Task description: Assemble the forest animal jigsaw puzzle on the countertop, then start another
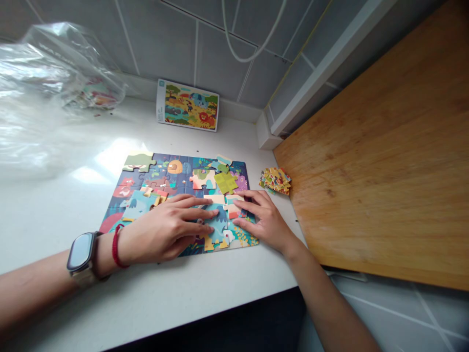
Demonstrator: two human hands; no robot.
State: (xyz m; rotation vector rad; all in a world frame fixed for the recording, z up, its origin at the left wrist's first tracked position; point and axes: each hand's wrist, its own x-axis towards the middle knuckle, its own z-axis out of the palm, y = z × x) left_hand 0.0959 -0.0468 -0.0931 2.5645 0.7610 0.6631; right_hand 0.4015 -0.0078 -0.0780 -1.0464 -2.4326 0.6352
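A dark blue jigsaw puzzle (176, 166) lies assembled on the white tabletop, with several loose puzzle pieces on top of it. My left hand (174, 225) rests palm down over its middle, fingers stretched out; the fingertips touch a blue elephant piece (219, 222). From the right, my right hand (264, 215) has its fingertips on a cream and red puzzle piece (234, 208) beside the elephant piece. Just above lie a lime green piece (226, 182) and a cream and green piece (203, 179). Another light blue piece (138, 205) sits left of my left hand.
A puzzle picture card (192, 106) leans against the tiled wall at the back. Right of the puzzle is a pile of yellow pieces (275, 180), close to a wooden board (384, 146). Clear plastic bags (69, 73) lie at the back left. A white cable (252, 59) hangs above.
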